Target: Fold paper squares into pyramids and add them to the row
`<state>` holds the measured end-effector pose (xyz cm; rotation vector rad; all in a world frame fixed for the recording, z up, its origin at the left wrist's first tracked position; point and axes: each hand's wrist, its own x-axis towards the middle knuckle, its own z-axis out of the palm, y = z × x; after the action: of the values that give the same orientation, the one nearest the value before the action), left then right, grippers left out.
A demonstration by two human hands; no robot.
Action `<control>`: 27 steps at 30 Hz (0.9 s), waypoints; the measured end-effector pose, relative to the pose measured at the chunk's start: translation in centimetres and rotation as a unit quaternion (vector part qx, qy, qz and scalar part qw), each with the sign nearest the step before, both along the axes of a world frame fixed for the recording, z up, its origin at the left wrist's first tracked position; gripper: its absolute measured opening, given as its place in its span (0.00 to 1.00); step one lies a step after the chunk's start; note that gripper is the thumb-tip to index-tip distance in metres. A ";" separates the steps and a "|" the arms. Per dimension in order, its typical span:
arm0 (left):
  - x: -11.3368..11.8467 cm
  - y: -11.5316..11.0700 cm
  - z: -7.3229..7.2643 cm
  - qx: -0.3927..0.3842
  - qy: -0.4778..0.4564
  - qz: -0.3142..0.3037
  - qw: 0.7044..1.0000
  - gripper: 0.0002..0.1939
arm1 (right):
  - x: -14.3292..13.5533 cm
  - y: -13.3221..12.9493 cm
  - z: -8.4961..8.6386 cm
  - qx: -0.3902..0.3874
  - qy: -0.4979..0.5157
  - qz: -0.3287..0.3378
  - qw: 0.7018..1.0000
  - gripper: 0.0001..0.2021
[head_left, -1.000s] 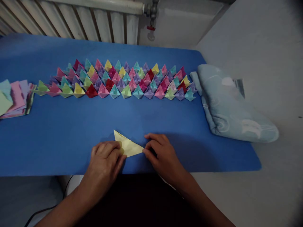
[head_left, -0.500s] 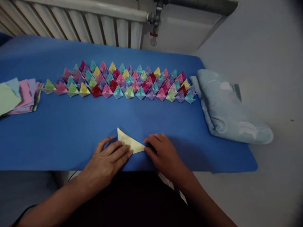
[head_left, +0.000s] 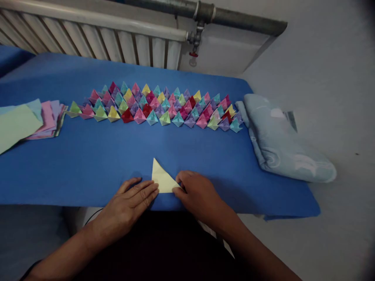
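Observation:
A pale yellow sheet of paper (head_left: pixel 163 180), folded into a triangle, lies on the blue table (head_left: pixel 117 156) near its front edge. My left hand (head_left: pixel 131 199) rests flat with fingers stretched, the fingertips touching the paper's lower left corner. At the paper's right corner, my right hand (head_left: pixel 196 191) has its fingers curled, with thumb and forefinger pinching the tip. That tip is partly hidden by the fingers.
Rows of small colourful folded paper boats (head_left: pixel 152 117) stand across the back of the table. At the left lies a stack of coloured paper sheets (head_left: pixel 20 125). A folded light blue blanket (head_left: pixel 281 136) sits at the right end. Behind is a white radiator (head_left: pixel 125 47).
The triangle has turned a little, and its lower edge now lies level. My left fingers have drawn back towards its corner, while my right hand has shifted slightly left and down. The camera view has shifted.

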<state>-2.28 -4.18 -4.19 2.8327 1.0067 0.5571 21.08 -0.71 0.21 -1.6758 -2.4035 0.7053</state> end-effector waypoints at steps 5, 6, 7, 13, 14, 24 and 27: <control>-0.1 -0.1 -0.4 0.006 -0.028 0.016 0.999 0.23 | -0.3 -0.6 -0.1 0.038 0.037 0.018 0.998 0.08; 0.0 -0.1 -0.5 0.012 -0.034 0.021 0.999 0.22 | -0.4 -0.8 -0.1 0.041 0.041 0.023 0.998 0.08; 0.0 -0.1 -0.5 0.018 -0.039 0.026 0.999 0.21 | -0.4 -1.0 -0.1 0.039 0.046 0.026 0.998 0.08; -0.2 -0.2 -0.2 0.010 -0.086 0.064 0.994 0.15 | -0.2 -1.0 0.5 -0.023 0.141 0.000 0.990 0.08; -0.2 -0.2 -0.1 -0.008 -0.106 0.083 0.991 0.14 | -0.2 -0.9 0.5 -0.036 0.156 -0.009 0.987 0.08; 3.0 3.3 2.5 -0.534 -0.383 0.249 0.711 0.20 | -0.4 0.6 0.2 -0.029 0.313 -0.131 0.940 0.06; 3.5 4.6 3.1 -0.541 -0.426 0.248 0.681 0.22 | -0.6 1.5 1.1 -0.007 0.346 -0.133 0.929 0.07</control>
<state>1.21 0.47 -1.04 1.0298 1.2262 0.8047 20.47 0.77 1.31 -1.3935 -1.6526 1.0461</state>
